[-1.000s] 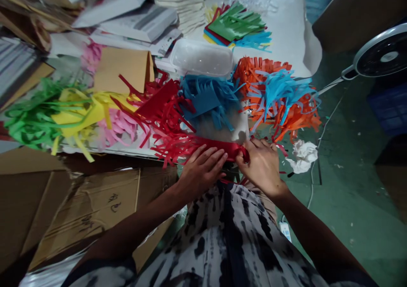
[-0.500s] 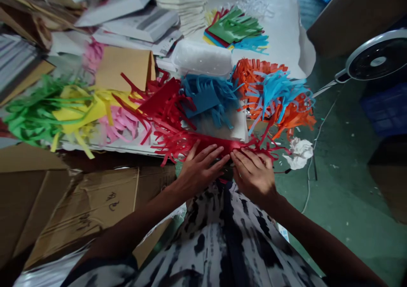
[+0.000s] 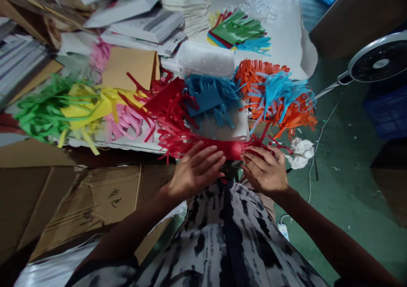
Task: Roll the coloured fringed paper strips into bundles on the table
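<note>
A band of red fringed paper [image 3: 233, 148] lies along the table's front edge, its cut strips spreading at both ends. My left hand [image 3: 199, 167] rests against the band's near side, fingers stretched out side by side. On the right end of the band lie the fingertips of my right hand [image 3: 266, 168], fingers extended and slightly bent, apart from one another. Neither hand is visibly closed round the paper. Just behind it sit a red fringed bundle [image 3: 165, 98] and a blue fringed bundle [image 3: 206, 98].
Green [image 3: 44, 107], yellow [image 3: 85, 107] and orange [image 3: 294, 115] fringes line the table. A clear plastic tub [image 3: 206, 58] and stacked packets [image 3: 146, 26] stand behind. Cardboard [image 3: 104, 193] lies lower left. Crumpled white paper [image 3: 300, 152] and a fan [image 3: 381, 60] are at right.
My hands have moved apart along the red paper, left hand leftward, right hand rightward. More of the band's middle shows between them. The view has shifted slightly.
</note>
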Motion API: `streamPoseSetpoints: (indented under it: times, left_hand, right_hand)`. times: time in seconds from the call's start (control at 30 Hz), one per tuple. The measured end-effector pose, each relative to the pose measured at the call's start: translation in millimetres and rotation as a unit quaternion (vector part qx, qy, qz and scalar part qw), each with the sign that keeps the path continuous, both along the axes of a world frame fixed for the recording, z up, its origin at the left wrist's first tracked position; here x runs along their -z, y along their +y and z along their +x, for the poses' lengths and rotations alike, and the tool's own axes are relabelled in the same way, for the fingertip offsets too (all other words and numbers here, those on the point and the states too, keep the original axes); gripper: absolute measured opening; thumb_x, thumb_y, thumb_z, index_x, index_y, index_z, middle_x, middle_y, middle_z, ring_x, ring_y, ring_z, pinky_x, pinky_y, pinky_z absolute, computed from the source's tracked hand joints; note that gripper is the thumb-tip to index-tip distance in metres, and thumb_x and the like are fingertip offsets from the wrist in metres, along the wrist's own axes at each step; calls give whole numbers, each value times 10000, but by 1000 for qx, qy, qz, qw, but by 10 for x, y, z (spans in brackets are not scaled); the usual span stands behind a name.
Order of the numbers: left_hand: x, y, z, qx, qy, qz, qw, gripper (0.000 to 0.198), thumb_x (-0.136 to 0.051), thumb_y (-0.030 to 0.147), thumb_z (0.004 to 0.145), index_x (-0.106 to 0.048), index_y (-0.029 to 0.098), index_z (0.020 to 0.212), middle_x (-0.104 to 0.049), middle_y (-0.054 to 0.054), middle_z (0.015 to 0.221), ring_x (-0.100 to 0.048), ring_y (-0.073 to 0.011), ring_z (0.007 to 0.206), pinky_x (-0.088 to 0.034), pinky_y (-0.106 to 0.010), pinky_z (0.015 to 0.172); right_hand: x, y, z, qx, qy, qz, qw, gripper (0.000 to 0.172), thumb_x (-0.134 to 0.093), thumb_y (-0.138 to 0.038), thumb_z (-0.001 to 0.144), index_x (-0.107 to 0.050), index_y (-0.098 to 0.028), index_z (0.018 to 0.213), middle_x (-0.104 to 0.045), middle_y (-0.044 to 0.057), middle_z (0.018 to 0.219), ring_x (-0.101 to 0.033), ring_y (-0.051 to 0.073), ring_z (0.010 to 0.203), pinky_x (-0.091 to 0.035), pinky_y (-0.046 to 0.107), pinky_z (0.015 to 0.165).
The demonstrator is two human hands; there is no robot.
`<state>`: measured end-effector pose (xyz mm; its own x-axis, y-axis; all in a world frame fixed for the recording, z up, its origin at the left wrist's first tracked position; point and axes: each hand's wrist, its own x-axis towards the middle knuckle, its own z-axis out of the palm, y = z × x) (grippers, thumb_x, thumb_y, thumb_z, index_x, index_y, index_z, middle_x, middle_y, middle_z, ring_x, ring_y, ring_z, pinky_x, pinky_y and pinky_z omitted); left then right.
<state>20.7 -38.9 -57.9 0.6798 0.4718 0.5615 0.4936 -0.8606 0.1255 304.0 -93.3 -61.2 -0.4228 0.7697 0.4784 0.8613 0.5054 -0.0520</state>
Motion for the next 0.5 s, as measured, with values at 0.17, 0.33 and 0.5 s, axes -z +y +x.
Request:
streamPoseSetpoints:
  times: [0.17,0.33,0.5]
  left_hand:
    - [227,-108,249,0,58,-43,997,329,-624,276,1041,-679,188,1353,-740,-81,1364,-684,-230,1260,-561,-391,1087]
    - [196,-48,164,-12,15,-56,998,234,-611,183,1030,-741,206,1223,-791,-65,1170,-713,-209,1104,-585,-347,950]
    - [10,112,115,-29,-17,-171,985,138,-642,272,1028,-757,200,1049,-793,-49,1011,-689,-196,948,-542,-352,859]
  right_hand:
    - [-50,-44,-35,2,-7,-21,1000,260,-732,-282,933,-772,-302,1190,-817,14,1168,-688,232,1139,-325,493,1149]
    - [-7,-4,-63,-11,8,-66,998,253,-709,-248,972,-773,-356,1192,-823,-29,1111,-654,204,1096,-302,454,1116]
    - [-84,83,-22,19,89,-157,983,178,-622,-325,1039,-797,-302,1065,-813,5,1055,-616,222,1074,-337,400,960]
